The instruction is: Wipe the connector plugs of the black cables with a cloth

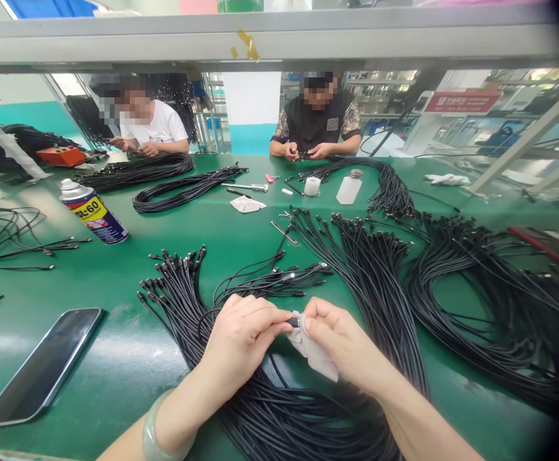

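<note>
Between thumb and fingers, my left hand pinches a black cable connector. My right hand is closed on a white cloth, which is pressed round the connector's tip. Part of the cloth hangs below the fingers. Under my hands a thick bundle of black cables lies on the green table, its plugs fanned out at the left. Several loose cable ends lie just beyond my hands. To the right runs another cable bundle.
A phone lies at the left, with a spray can behind it. Farther back are a clear bottle, a white roll and a caliper. Two people sit across the table. A shelf beam crosses above; coiled cables lie right.
</note>
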Motion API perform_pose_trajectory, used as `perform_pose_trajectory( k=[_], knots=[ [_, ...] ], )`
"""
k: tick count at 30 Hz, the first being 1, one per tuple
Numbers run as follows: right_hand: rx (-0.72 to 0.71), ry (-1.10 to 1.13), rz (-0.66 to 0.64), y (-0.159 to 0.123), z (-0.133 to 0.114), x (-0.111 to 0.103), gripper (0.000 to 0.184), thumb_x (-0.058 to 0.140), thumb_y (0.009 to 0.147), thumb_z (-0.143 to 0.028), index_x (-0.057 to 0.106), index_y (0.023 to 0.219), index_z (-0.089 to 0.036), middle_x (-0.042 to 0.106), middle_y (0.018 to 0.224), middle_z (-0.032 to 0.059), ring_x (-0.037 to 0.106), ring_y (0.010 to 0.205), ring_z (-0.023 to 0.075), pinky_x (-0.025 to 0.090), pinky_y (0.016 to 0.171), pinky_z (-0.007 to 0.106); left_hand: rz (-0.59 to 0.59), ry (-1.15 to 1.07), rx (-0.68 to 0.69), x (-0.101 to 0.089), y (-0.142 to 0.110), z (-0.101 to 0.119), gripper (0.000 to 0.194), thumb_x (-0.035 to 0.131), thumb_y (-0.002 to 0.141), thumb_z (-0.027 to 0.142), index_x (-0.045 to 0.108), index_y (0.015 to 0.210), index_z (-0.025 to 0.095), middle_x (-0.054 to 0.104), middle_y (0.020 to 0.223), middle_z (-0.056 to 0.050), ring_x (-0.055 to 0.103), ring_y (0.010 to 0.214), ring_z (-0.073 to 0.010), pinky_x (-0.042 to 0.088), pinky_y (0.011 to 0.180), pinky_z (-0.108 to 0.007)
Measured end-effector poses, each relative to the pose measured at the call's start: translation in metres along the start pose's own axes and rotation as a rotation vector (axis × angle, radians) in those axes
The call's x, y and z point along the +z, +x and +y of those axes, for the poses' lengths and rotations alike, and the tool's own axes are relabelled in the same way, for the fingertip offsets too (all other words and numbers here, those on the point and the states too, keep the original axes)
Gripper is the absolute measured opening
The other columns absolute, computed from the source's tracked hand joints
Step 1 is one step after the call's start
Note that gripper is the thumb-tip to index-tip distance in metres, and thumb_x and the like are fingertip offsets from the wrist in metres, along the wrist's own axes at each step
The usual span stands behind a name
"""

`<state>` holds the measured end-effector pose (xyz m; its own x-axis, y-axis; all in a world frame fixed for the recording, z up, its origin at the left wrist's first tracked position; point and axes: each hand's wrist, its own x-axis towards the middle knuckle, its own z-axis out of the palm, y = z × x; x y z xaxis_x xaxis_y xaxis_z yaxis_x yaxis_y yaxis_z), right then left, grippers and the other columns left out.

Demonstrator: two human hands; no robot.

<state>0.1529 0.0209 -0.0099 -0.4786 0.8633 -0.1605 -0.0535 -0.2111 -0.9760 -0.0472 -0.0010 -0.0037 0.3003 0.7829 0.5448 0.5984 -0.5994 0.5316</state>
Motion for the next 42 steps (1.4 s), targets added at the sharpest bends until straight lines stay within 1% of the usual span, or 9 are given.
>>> perform_pose_trajectory(
  k=[10,20,25,28,31,34,36,39,42],
  knots=[
    [-0.028,-0.042,0.020,0.002,0.005,-0.001,0.037,0.066,0.088,-0.050,0.049,0.077,-0.019,0.045,0.060,-0.0072,0.032,0.049,0.0070,0.025,0.045,0.020,-0.002,0.001,0.005,0.001,-0.001,0.000,0.011,0.067,0.092,0.019,0.071,0.102,0.023,0.074,0.088,0.004,0.064,0.077,-0.0124,0.033,0.069,-0.030],
    [-0.019,-0.004,0.015,0.001,0.004,0.000,0.036,0.066,0.089,-0.049,0.050,0.079,-0.019,0.047,0.061,-0.0067,0.033,0.048,0.0065,0.025,0.044,0.019,0.022,0.019,0.025,0.001,0.000,0.001,0.009,0.067,0.093,0.020,0.070,0.101,0.022,0.073,0.088,0.004,0.064,0.076,-0.0118,0.033,0.069,-0.029],
    [-0.010,0.030,-0.001,0.000,0.004,-0.001,0.033,0.062,0.091,-0.049,0.050,0.081,-0.019,0.049,0.063,-0.0055,0.036,0.049,0.0075,0.027,0.045,0.020,0.042,0.037,0.041,0.002,-0.001,0.000,0.012,0.065,0.093,0.019,0.068,0.104,0.022,0.072,0.090,0.003,0.063,0.078,-0.0120,0.036,0.070,-0.028],
    [-0.027,-0.021,0.022,0.000,0.005,-0.001,0.029,0.063,0.091,-0.044,0.049,0.081,-0.020,0.047,0.063,-0.0064,0.035,0.051,0.0079,0.027,0.047,0.021,0.046,0.052,0.085,0.002,-0.003,-0.001,0.017,0.064,0.095,0.018,0.066,0.111,0.021,0.072,0.092,0.001,0.063,0.080,-0.0126,0.037,0.072,-0.028],
    [-0.043,-0.099,0.058,0.000,0.005,-0.001,0.024,0.062,0.091,-0.037,0.049,0.080,-0.020,0.046,0.062,-0.0069,0.034,0.052,0.0081,0.026,0.048,0.021,-0.002,0.062,0.152,0.001,-0.004,-0.001,0.026,0.060,0.096,0.014,0.060,0.121,0.019,0.072,0.097,-0.001,0.062,0.083,-0.0131,0.039,0.075,-0.028],
    [-0.072,-0.113,0.073,0.000,0.001,-0.001,0.025,0.061,0.091,-0.036,0.049,0.077,-0.019,0.046,0.061,-0.0066,0.034,0.052,0.0079,0.027,0.048,0.021,-0.045,0.081,0.174,-0.002,-0.003,-0.001,0.019,0.060,0.096,0.011,0.060,0.113,0.018,0.071,0.097,-0.001,0.061,0.082,-0.0127,0.041,0.075,-0.028],
    [-0.076,-0.079,0.078,0.000,-0.002,-0.001,0.029,0.062,0.090,-0.041,0.049,0.075,-0.019,0.047,0.060,-0.0058,0.034,0.051,0.0078,0.027,0.048,0.021,-0.020,0.101,0.196,-0.004,-0.002,-0.001,0.013,0.060,0.095,0.009,0.060,0.106,0.017,0.071,0.097,-0.001,0.062,0.082,-0.0125,0.041,0.075,-0.027],
    [-0.061,-0.006,0.121,0.001,-0.003,-0.001,0.034,0.064,0.088,-0.048,0.049,0.075,-0.020,0.048,0.058,-0.0059,0.032,0.047,0.0073,0.024,0.044,0.020,0.081,0.126,0.215,-0.007,0.001,-0.001,0.013,0.062,0.094,0.008,0.062,0.103,0.017,0.072,0.097,-0.002,0.065,0.083,-0.0122,0.041,0.074,-0.027],
    [-0.110,-0.005,0.204,0.000,-0.001,0.000,0.034,0.064,0.090,-0.049,0.052,0.078,-0.020,0.050,0.059,-0.0047,0.035,0.048,0.0082,0.026,0.044,0.021,0.146,0.116,0.135,-0.009,0.003,0.001,0.009,0.064,0.093,0.012,0.064,0.100,0.018,0.073,0.088,0.001,0.065,0.078,-0.0111,0.041,0.075,-0.026]
  ],
)
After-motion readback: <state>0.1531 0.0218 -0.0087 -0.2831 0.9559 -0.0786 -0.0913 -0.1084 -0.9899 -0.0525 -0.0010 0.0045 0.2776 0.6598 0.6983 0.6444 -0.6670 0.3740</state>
